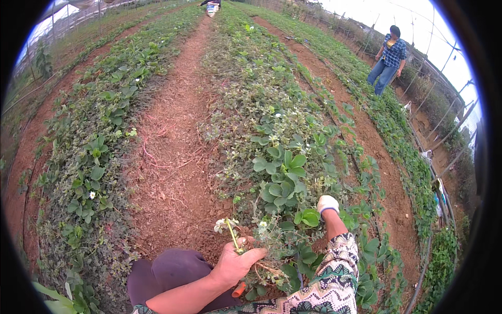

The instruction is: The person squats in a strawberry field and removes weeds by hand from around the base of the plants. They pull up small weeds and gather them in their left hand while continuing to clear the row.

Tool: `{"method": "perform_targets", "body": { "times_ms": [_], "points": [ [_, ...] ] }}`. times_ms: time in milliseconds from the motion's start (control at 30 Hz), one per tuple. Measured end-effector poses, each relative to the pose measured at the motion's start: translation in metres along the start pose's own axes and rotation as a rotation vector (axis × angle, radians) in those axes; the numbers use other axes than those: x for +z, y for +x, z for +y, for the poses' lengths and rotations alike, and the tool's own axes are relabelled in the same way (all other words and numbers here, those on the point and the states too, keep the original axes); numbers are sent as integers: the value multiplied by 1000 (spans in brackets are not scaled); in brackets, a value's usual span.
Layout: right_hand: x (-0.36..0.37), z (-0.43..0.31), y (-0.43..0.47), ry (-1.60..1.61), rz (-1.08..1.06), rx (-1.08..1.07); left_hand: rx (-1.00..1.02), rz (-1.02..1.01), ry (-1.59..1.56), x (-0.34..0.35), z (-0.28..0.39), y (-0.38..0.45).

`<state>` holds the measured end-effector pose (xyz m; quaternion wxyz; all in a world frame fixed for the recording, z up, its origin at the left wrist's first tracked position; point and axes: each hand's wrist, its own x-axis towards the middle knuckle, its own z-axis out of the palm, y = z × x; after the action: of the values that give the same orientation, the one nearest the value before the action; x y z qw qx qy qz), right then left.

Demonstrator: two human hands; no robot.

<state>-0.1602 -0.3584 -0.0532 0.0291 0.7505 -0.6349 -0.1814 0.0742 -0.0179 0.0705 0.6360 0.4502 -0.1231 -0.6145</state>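
Observation:
My left hand [238, 259], bare, is closed around a bundle of pulled weeds [234, 235]; one thick pale stem sticks up between thumb and fingers. My right hand [328, 204] wears a white knit glove and reaches down into the foliage at the right of the bed, where its fingers are hidden by leaves and the back of the hand. Broad-leaved strawberry plants [280, 192] stand just left of the glove, with grey-green weeds [274, 233] between both hands. Beneath my left forearm shows the end of an orange tube-like object [239, 289].
A bare soil furrow [172, 157] runs ahead, with another planted bed [92, 168] at its left. Black drip hose [355, 161] lies along the right side. A person [388, 59] stands at the upper right; another is far ahead beside a white sack [212, 9].

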Motion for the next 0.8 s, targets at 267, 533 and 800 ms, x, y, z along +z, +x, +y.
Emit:
{"method": "perform_targets", "body": {
  "times_ms": [267,533,800],
  "points": [
    [37,9,1,383,157,68,-68,-133,-4,-3,1,-10],
    [23,26,35,-149,-260,-307,-42,-98,62,2,-6,7],
    [15,-11,53,-247,-137,-147,-55,-110,159,15,-15,6]
  ]
}}
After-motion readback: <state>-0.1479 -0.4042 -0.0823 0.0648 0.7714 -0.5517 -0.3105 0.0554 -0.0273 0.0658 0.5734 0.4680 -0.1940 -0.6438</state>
